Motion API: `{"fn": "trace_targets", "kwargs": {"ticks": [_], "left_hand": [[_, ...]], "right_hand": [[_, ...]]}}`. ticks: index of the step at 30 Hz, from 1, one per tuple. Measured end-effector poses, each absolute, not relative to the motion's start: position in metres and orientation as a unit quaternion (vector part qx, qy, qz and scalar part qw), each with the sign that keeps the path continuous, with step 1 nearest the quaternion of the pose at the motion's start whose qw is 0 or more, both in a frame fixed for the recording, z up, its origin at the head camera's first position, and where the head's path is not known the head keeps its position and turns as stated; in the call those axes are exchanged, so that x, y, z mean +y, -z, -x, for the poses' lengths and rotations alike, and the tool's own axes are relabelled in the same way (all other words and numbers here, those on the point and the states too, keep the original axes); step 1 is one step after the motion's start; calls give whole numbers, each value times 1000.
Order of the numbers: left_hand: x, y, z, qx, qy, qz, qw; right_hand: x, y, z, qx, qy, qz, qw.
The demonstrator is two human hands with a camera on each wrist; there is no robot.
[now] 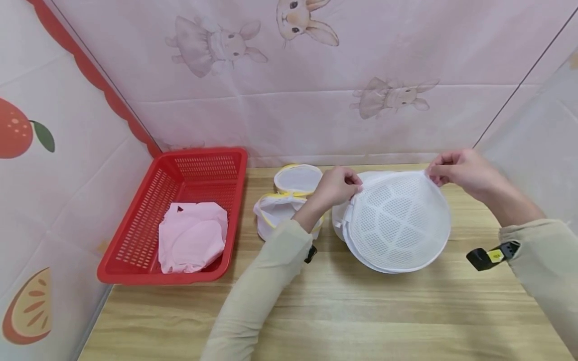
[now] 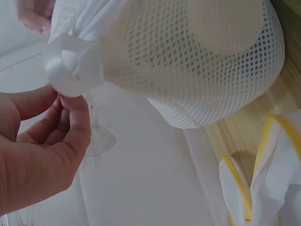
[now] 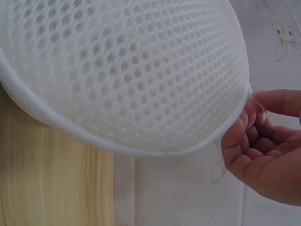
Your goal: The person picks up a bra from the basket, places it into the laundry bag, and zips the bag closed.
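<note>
A round white mesh laundry bag (image 1: 402,220) is held up on its edge on the right of the table, its circular face tilted toward me. At its upper left rim, my left hand (image 1: 336,186) pinches the edge between thumb and fingers. My right hand (image 1: 465,173) pinches the upper right rim the same way. In the left wrist view the left hand (image 2: 44,146) grips just below a white fabric loop (image 2: 70,63) at the bag's edge. Honeycomb mesh (image 3: 150,75) fills much of the right wrist view; whether the bag holds anything is unclear.
Left of the mesh bag stands a smaller white bag (image 1: 275,213) with yellow trim, its round lid (image 1: 298,179) flipped back. A red plastic basket (image 1: 239,200) on the left contains a folded pink bag (image 1: 194,238). Printed cloth walls (image 1: 293,125) border the wooden table (image 1: 361,321).
</note>
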State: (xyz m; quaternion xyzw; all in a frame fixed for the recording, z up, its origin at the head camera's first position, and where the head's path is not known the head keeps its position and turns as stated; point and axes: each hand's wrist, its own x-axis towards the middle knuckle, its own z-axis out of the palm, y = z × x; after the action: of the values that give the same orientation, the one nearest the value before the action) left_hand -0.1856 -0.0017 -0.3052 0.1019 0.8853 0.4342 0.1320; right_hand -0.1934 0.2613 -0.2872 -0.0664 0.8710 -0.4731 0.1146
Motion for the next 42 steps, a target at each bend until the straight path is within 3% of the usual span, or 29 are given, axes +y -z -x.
{"fn": "trace_targets", "kwargs": {"ticks": [6,12,25,42], "left_hand": [[-12,308,189,896,-426,-87,91],[-21,312,191,867,-478,-70,124],[-29,307,191,843,-495,-108,179],[-5,296,193,875,-441,-134,151]], "right_hand": [[272,299,194,864,482,69,128],[280,312,192,855,493,63,147],[269,296,193,874,468,59,116],[245,277,196,892,439,53,97]]}}
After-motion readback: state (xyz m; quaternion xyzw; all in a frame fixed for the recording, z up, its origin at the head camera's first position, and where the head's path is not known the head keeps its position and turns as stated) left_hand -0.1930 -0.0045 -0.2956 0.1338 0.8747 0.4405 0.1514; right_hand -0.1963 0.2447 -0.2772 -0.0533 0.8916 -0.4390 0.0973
